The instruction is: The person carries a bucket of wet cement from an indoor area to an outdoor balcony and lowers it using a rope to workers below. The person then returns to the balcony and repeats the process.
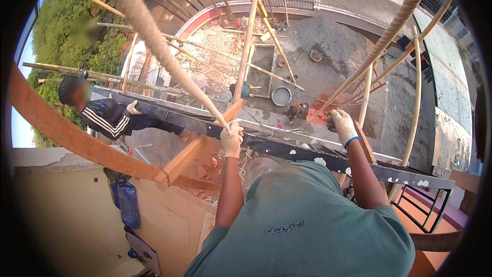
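Note:
In a pale knitted glove, my left hand (232,138) is closed round the lower part of a thick beige rope (171,59), beside a wooden beam (189,156). My right hand (342,125), gloved too and with a blue band at the wrist, is raised above a long black metal frame (287,150) spotted with white. Its fingers are curled in near a second thick rope (379,51), which slants down from the upper right. Whether those fingers touch this rope or hold anything, I cannot tell.
A co-worker (107,110) in a dark striped jacket is at the frame's left end, with one gloved hand near it. Bamboo poles (248,36) cross ahead. Far below lie a gravel heap (328,36), a round tub (281,96) and people. A curved wooden piece (66,133) arches at left.

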### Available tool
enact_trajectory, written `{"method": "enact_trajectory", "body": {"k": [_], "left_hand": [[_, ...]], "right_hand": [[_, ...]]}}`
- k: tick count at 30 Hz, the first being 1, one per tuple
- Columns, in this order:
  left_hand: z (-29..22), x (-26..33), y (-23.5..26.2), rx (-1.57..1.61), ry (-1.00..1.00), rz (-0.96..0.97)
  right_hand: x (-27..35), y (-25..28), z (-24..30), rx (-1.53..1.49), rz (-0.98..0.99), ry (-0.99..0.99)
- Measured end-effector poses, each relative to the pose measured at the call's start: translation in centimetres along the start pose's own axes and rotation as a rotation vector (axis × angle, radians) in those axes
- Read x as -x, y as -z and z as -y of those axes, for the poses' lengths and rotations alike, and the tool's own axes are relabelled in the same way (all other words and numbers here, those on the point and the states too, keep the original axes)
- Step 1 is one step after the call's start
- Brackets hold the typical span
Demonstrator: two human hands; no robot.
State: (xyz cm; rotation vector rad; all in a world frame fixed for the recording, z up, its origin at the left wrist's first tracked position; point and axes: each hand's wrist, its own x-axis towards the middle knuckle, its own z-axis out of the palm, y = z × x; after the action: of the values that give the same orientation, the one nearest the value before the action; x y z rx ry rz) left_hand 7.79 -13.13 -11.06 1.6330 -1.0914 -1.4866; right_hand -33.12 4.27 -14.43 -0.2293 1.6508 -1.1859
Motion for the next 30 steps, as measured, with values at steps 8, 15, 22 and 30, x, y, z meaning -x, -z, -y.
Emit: {"method": "enact_trajectory", "body": {"k": [8,15,22,30], "left_hand": [[-0.6,-0.1,-0.1,-0.133,-0.007,0.045],[-2.6,1.5,-0.8,-0.121,0.121,0.059],[-0.5,2.2,0.6,-0.162,0.06,0.11],[-0.2,2.5,0.4,-0.216,-0.01,0.118]], "right_hand": [[4.6,-2.2,15.7,-0.361,0.11,0.716],[4.3,-5.1,19.6,-0.252,0.123,1.076],[8.5,-5.6,20.8,0.043,0.052,0.851],[8.6,-4.6,19.4,0.053,-0.055,0.839]]}}
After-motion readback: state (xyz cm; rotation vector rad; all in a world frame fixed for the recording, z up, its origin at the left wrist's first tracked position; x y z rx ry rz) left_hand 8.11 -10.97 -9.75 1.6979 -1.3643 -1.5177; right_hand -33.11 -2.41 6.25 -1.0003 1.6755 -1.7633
